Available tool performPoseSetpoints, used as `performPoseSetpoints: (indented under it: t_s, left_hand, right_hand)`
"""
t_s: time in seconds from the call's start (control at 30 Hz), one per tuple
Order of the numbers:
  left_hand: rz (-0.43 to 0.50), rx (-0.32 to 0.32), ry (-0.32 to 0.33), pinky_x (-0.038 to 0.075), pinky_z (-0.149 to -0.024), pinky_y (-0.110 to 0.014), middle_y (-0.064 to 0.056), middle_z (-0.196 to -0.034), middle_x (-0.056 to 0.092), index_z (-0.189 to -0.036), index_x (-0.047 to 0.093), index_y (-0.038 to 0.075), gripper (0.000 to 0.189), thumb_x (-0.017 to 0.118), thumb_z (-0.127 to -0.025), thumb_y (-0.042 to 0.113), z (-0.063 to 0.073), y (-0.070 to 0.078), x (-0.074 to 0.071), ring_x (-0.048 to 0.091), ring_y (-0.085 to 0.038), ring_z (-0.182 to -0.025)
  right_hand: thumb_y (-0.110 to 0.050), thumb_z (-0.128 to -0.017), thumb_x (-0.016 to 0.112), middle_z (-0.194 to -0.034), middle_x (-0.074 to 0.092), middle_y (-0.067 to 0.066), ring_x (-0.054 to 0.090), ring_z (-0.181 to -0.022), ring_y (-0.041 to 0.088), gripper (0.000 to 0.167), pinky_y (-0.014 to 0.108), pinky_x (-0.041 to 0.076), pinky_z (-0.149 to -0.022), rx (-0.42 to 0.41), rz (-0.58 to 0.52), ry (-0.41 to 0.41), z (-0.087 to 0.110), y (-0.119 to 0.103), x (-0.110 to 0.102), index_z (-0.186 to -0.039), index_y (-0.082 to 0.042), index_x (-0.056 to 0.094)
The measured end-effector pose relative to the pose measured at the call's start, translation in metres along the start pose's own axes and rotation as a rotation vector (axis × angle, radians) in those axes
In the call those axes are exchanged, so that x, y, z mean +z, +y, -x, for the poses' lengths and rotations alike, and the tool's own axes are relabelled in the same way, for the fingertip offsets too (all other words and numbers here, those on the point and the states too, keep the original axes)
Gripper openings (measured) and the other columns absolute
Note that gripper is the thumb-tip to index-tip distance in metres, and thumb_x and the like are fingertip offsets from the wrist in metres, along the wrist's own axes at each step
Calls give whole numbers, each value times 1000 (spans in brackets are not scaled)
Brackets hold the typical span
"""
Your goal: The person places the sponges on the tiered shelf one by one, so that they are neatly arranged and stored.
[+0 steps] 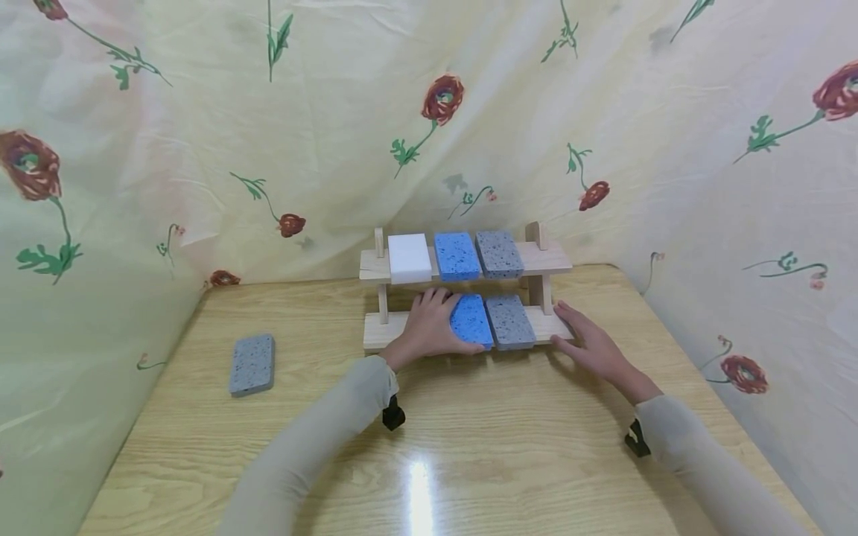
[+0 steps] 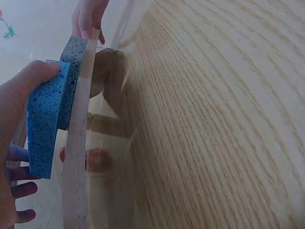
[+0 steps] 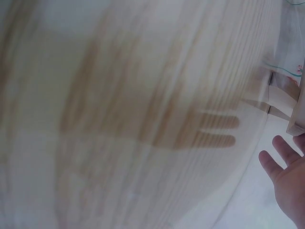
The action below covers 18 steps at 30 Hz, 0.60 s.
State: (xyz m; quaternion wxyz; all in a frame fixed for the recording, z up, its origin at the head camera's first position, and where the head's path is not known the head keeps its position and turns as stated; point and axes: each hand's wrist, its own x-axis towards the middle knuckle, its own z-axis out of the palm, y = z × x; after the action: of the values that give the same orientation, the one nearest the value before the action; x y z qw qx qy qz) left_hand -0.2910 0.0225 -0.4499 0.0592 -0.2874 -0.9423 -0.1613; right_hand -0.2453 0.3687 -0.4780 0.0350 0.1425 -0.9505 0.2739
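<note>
My left hand [image 1: 429, 327] grips a speckled blue sponge [image 1: 473, 321] over the lower board of a two-tier wooden rack [image 1: 548, 326], thumb at its front edge and fingers reaching behind. In the left wrist view a gap shows between part of this sponge [image 2: 44, 124] and the board. Just right of it, a grey speckled sponge [image 1: 510, 322] lies on the lower board. At the rack's right end, my right hand [image 1: 593, 350] holds the board's corner between thumb and fingers. Only part of that hand [image 3: 290, 186] appears in the right wrist view.
On the upper tier lie a white block [image 1: 410, 258], another blue sponge [image 1: 457, 255] and another grey sponge [image 1: 499, 254]. A separate grey sponge [image 1: 252, 364] lies on the wooden table [image 1: 469, 454] at left. Flowered cloth [image 1: 348, 134] hangs behind the rack and at both sides.
</note>
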Motion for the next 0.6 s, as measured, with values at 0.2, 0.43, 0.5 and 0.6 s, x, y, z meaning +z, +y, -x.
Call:
performPoseSetpoints:
  t_s: [0.2, 0.43, 0.5, 0.6]
  left_hand:
    - [-7, -11, -5, 37, -114, -57, -12, -150, 47, -153, 47, 11, 116, 74, -65, 82, -1, 0, 1, 41, -32, -140]
    - [8, -10, -6, 37, -114, -57, -12, -150, 47, -153, 46, 11, 116, 74, -65, 81, 0, 0, 1, 41, -33, -140]
    - [7, -11, -9, 36, -114, -57, -12, -150, 47, -153, 46, 11, 116, 74, -65, 82, 0, 0, 1, 40, -32, -140]
    - [3, -14, -14, 36, -115, -57, -12, -151, 46, -154, 46, 12, 115, 73, -66, 82, 0, -2, 2, 40, -33, -141]
  right_hand:
    - [-35, -100, 63, -165, 26, 24, 25, -150, 51, 73, 67, 23, -118, -2, -2, 10, 0, 0, 1, -157, 0, 33]
    - [-35, -101, 62, -165, 26, 25, 24, -149, 52, 73, 68, 22, -117, -13, -7, 20, 0, 2, 3, -158, 0, 33]
    - [-35, -101, 61, -164, 26, 26, 25, -149, 53, 73, 68, 23, -117, -18, -2, 26, 0, 3, 3, -157, 0, 33]
    - [-35, -101, 61, -164, 26, 27, 25, -149, 53, 73, 68, 23, -117, -17, -1, 26, 0, 3, 3, -157, 1, 32]
